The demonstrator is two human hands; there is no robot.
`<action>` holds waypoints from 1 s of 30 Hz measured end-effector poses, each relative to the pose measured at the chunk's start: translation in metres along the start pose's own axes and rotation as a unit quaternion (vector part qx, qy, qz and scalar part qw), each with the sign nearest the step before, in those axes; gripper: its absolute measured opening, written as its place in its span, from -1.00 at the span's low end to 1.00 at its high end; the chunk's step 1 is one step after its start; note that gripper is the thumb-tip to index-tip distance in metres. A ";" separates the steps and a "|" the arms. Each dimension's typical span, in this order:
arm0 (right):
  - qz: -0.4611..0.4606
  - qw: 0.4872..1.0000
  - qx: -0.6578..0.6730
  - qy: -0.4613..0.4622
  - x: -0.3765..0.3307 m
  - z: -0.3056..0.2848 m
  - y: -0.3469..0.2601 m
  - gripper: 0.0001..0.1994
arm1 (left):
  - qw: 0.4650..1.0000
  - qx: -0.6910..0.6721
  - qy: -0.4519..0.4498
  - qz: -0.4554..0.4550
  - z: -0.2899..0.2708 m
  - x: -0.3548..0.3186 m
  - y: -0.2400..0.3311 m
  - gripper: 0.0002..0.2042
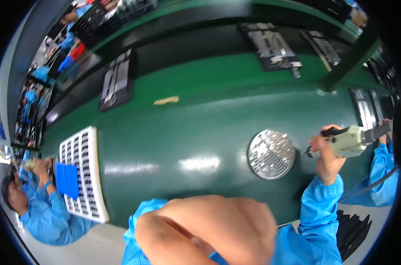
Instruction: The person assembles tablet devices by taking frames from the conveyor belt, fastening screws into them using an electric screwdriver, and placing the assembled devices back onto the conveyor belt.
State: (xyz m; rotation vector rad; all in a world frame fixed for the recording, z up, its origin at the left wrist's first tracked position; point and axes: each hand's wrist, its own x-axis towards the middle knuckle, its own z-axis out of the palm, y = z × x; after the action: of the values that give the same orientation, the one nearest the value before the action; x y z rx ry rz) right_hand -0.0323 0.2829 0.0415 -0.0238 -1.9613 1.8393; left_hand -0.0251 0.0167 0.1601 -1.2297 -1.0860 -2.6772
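In my right hand [328, 154] is a pale green electric screwdriver [348, 142], lying sideways with its dark nose pointing left. The tip comes close to the right edge of a round plate [271, 154] covered with small shiny metal pieces, probably screws; whether they touch I cannot tell. My left hand [213, 225] is raised very near the camera and fills the lower middle, slightly blurred. Its fingers look bent in, and anything inside them is hidden.
A white slotted tray [96, 176] with a blue piece [67, 180] stands at left. Behind lie dark device panels [116, 81] [271, 46] and a tan strip [166, 100]. A green post [352, 62] rises at right. Co-workers in blue [54, 216] [381, 176] sit on both sides.
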 end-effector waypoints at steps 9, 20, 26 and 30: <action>-0.022 0.996 0.057 -0.071 0.005 -0.010 0.009 -0.70 | 0.986 0.132 0.096 0.014 -0.010 -0.034 0.030 -0.87; -0.029 0.996 0.050 -0.073 0.005 -0.004 0.015 -0.69 | 0.976 0.190 0.093 0.045 -0.026 -0.040 0.020 -0.85; -0.048 0.997 0.021 -0.048 0.008 -0.019 0.000 -0.69 | 0.975 0.196 0.083 0.066 -0.036 -0.031 0.016 -0.84; -0.046 0.996 0.032 -0.065 0.008 -0.011 0.002 -0.68 | 0.968 0.226 0.059 0.088 -0.041 -0.021 0.020 -0.83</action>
State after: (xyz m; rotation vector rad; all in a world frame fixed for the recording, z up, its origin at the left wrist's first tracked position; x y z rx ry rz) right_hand -0.0362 0.2954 0.0424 0.2089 -1.9540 1.8831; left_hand -0.0327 -0.0281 0.1389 -1.0116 -1.3897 -2.1706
